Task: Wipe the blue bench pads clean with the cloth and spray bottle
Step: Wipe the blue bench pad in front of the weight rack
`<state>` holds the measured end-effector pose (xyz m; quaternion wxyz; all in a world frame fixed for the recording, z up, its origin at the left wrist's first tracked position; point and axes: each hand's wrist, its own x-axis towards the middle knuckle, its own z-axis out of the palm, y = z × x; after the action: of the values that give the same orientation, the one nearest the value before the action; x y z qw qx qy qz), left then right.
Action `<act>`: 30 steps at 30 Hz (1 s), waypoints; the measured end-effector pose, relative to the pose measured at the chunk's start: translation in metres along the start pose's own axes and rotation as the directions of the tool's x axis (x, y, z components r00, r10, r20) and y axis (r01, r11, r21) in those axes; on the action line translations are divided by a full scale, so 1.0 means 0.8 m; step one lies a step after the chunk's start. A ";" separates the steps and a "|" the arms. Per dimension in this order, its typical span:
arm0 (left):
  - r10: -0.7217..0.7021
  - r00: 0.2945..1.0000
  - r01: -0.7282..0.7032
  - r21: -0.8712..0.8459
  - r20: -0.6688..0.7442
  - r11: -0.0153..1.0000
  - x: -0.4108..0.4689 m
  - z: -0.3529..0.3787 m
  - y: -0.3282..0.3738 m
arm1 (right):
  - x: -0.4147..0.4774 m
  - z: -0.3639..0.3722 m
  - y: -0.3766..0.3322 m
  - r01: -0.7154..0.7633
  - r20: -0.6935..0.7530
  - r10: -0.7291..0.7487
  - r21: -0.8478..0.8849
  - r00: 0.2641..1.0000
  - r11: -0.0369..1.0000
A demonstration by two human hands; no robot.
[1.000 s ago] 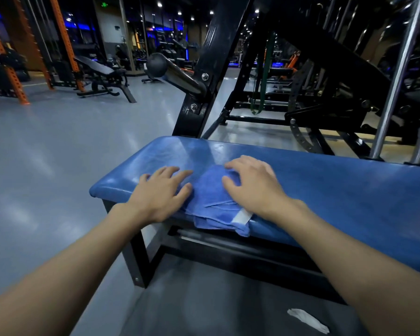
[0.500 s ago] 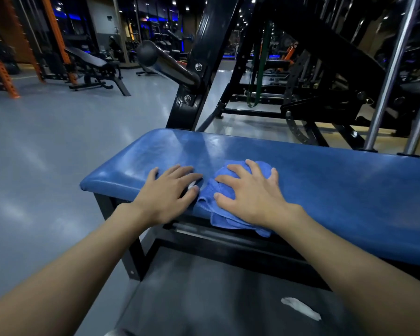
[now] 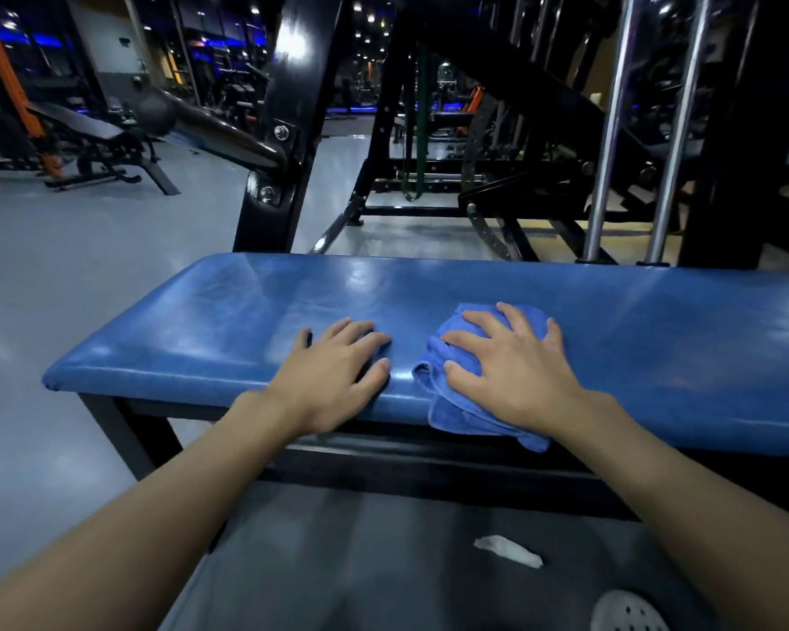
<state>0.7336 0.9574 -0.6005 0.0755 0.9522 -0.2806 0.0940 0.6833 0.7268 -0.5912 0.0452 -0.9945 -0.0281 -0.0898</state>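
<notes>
1. Right hand (image 3: 515, 366) lies flat with fingers spread, palm pressing down on the blue cloth (image 3: 456, 419); I see nothing pinched, just weight on top.
2. Left hand (image 3: 338, 375) is flat and relaxed on bare pad, holding nothing; it sits just beside the cloth's left edge, apart from it.
3. Cloth is bunched at the near edge of the blue bench pad (image 3: 657, 339); one fold hangs over the front lip.
4. Key relation: the pad's long axis runs left to right across my view; the cloth is directly under the right hand, so that hand does the wiping; the longer stretch of pad lies to its right, a shorter stretch to its left past the left hand; I'd judge the next stroke follows that axis.
5. Spray bottle is not in view.
6. Pad surface is glossy with pale streaks; can't tell wet from glare.
7. Room is a dim gym; black machine frame (image 3: 288, 129) behind the bench, chrome guide rods (image 3: 611, 129) right rear, grey floor (image 3: 65, 266), incline bench (image 3: 96, 129) far left; dark mat (image 3: 338, 562) below me with a white scrap (image 3: 509, 551) on it.
</notes>
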 end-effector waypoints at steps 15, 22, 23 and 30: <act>0.243 0.970 -0.243 -0.088 -0.009 0.966 0.095 0.027 0.187 | -0.080 -0.027 0.203 -0.267 -0.086 0.265 -0.015 0.961 0.964; 0.336 0.942 -0.335 -0.164 -0.028 0.928 0.138 0.034 0.326 | -0.128 -0.046 0.306 -0.347 -0.079 0.340 -0.102 0.937 0.932; 0.347 0.938 -0.346 -0.177 -0.028 0.921 0.142 0.036 0.344 | -0.135 -0.049 0.321 -0.361 -0.082 0.354 -0.105 0.932 0.927; 0.454 0.891 -0.444 -0.173 0.022 0.879 0.171 0.058 0.460 | -0.182 -0.069 0.438 -0.497 -0.128 0.484 -0.103 0.865 0.861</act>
<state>0.6513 0.5714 -0.5815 0.1205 0.8543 -0.5026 0.0561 0.5534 0.3661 -0.5934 0.0017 -0.9640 0.2344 -0.1253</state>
